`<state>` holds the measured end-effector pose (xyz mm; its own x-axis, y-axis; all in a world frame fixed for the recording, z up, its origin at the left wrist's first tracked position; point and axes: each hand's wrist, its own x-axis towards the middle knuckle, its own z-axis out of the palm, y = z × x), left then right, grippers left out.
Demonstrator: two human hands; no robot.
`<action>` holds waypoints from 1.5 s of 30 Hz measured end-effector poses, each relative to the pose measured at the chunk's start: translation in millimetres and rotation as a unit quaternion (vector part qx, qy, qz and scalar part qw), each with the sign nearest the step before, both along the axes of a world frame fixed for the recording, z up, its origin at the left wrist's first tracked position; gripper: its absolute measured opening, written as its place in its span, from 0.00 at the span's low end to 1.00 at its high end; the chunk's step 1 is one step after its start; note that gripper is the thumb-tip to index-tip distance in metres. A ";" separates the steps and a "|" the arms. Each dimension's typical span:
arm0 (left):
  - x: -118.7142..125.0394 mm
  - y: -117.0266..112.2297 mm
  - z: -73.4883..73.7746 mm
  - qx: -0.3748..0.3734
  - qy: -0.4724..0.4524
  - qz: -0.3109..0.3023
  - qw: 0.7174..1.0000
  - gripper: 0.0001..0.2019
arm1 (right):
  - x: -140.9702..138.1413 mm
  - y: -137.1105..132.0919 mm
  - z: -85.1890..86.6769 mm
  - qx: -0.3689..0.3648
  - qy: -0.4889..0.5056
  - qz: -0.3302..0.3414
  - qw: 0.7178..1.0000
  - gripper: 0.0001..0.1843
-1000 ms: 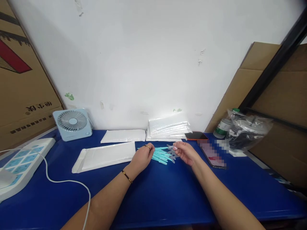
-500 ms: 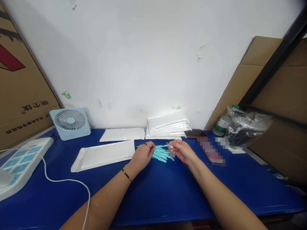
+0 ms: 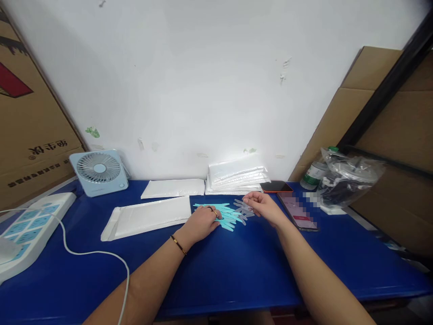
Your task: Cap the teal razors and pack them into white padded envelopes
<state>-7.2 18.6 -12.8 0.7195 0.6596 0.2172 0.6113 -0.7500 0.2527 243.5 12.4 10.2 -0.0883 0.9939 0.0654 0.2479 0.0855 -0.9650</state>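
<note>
Turquoise sticks [image 3: 230, 215], fanned roughly left-to-right, are partly covered by the curled left hand [image 3: 203, 222], the half-curled right hand [image 3: 265, 208] being farther off; neither grip can be confirmed.

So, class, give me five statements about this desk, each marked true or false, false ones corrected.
1. The left hand lies over turquoise sticks. True.
2. A bracelet circles the right wrist. False: the bracelet is on the left wrist.
3. The pale blue fan stands left of the stacked white packets. True.
4. The right hand grips a phone. False: the right hand is at the sticks' grey ends.
5. The green-capped bottle is beside the fan. False: the green-capped bottle is by the clear plastic bag.
</note>
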 end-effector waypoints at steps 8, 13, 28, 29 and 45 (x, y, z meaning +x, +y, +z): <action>-6.2 -1.9 16.6 -0.026 -0.034 0.037 0.998 0.06 | -18.2 -14.3 -1.2 0.046 -0.213 0.144 0.965 0.07; -21.1 4.2 26.4 -0.037 -0.119 0.107 0.986 0.08 | -41.7 -19.0 -9.1 0.086 -0.362 0.107 0.922 0.04; -32.0 -3.4 51.9 -0.185 -0.207 0.051 0.959 0.10 | -17.8 -25.3 7.4 -0.050 -0.197 0.212 0.956 0.05; -31.8 -6.2 51.5 -0.230 -0.169 0.012 0.958 0.10 | -18.4 -27.2 7.1 -0.075 -0.207 0.255 0.942 0.05; -21.3 0.3 15.2 -0.111 -0.016 0.022 0.993 0.06 | -23.2 -15.9 -4.8 0.030 -0.486 0.010 0.873 0.03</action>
